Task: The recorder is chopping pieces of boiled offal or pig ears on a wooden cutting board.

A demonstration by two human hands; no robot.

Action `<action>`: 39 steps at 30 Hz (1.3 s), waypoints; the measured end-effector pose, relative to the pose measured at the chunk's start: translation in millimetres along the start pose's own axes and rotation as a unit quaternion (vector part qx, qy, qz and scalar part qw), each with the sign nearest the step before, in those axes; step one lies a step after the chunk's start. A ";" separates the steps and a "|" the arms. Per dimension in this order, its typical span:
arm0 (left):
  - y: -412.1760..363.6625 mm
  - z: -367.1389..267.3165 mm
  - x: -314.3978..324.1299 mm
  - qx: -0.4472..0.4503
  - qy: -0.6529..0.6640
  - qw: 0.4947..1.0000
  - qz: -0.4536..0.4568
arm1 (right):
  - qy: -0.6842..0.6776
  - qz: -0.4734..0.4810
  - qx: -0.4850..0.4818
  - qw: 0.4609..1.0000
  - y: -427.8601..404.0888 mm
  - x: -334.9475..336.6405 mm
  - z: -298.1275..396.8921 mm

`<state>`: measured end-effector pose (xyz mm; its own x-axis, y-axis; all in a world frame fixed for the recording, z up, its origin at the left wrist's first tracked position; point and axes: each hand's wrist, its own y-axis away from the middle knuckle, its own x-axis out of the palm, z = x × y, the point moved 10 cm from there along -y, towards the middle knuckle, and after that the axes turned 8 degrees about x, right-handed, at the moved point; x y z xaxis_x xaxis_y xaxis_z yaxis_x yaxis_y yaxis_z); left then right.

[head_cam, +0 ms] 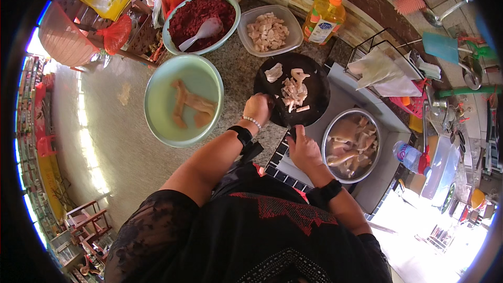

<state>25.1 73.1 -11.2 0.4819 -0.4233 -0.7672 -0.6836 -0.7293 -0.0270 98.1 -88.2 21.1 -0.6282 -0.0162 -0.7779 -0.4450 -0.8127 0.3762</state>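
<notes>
My right hand [305, 150] is wrapped around the dark handle of a knife [292, 133] at the near edge of a round dark chopping board [316, 98]. The blade is hard to make out against the board. At the board's left edge, my left hand [257, 108] is curled, its fingertips hidden; whether it grips anything is unclear. A small heap of chopped pale meat [294, 91] lies mid-board, with a larger strip touching its far end. One separate pale piece [274, 72] rests at the far left of the board.
A green basin [151, 102] holds meat strips in water. Behind stand a bowl of dark red paste [196, 11] with a white scoop, a plastic tub [244, 41] of diced meat and a soap pump bottle [324, 17]. In the sink [387, 157], a metal bowl [325, 141] holds wet meat.
</notes>
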 end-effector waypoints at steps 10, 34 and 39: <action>-39.5 34.3 -26.7 -0.066 0.054 0.988 -0.129 | -0.136 -0.033 0.016 0.990 46.1 -34.6 -35.4; -107.9 36.0 22.0 -0.039 0.131 0.975 0.173 | -0.154 0.025 0.003 0.988 42.3 -8.0 -21.6; -95.9 47.4 16.8 -0.188 0.224 0.939 0.181 | -0.149 0.025 0.004 0.989 37.2 -12.7 -17.7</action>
<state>72.8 161.3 -51.8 0.4948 -0.8026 -0.3331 -0.6467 -0.5961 0.4758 100.8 -128.5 36.0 -0.8087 0.1171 -0.5765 -0.4128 -0.8111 0.4144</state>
